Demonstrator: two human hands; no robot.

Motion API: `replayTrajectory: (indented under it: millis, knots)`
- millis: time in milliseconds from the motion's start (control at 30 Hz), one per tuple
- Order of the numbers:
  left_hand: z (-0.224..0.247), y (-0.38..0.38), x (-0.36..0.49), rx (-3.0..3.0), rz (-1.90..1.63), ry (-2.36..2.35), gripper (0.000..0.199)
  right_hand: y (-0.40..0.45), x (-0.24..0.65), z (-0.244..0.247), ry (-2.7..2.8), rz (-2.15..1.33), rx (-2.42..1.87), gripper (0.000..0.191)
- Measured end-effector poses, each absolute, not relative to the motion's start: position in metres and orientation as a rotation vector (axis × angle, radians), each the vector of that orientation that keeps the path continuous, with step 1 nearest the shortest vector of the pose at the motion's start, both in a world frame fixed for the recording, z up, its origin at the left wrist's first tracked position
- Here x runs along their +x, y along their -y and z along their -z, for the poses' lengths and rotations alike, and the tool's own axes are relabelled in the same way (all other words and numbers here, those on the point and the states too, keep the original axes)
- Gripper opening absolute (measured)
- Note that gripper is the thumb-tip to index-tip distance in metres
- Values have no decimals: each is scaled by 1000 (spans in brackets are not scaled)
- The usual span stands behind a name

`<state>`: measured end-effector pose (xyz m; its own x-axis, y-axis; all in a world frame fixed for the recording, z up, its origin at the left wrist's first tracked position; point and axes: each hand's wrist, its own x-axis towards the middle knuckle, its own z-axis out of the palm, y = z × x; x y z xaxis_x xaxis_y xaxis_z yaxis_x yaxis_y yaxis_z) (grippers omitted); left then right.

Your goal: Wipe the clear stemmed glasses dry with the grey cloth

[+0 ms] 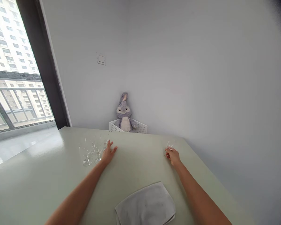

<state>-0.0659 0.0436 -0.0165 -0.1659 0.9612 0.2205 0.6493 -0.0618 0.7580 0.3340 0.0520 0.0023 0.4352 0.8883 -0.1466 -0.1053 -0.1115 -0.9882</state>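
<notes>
Several clear stemmed glasses [86, 153] stand upright in a group on the left of the pale green table [135, 165]. Beside the right side of that group is my left hand [108, 153], its fingers spread; whether it touches the nearest glass I cannot tell. Far over on the right, the fingers of my right hand [172, 155] close round the lower part of another clear glass [171, 144], whose bowl shows above them. A folded grey cloth [146, 204] lies on the near part of the table, between my forearms.
Behind the table's far edge, a grey plush rabbit [124, 112] sits in a white perforated basket [140, 126]. Walls meet at the corner behind it, one with a light switch [101, 59]. A window with a railing [23, 97] is at the left.
</notes>
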Motion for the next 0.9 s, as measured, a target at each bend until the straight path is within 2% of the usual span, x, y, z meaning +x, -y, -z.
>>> replayTrajectory:
  millis: [200,533,900]
  knots:
    - [13,-40,-64,1549,-1180,-1914,74,-34,302,-6,842,-1130,-1384,29]
    - [15,-38,-70,1497,-1204,-1874,67,1,236,-11,1063,-1375,-1263,23]
    - [-16,-31,-61,1680,-1019,-1564,39,49,168,-15,1293,-1627,-1137,27]
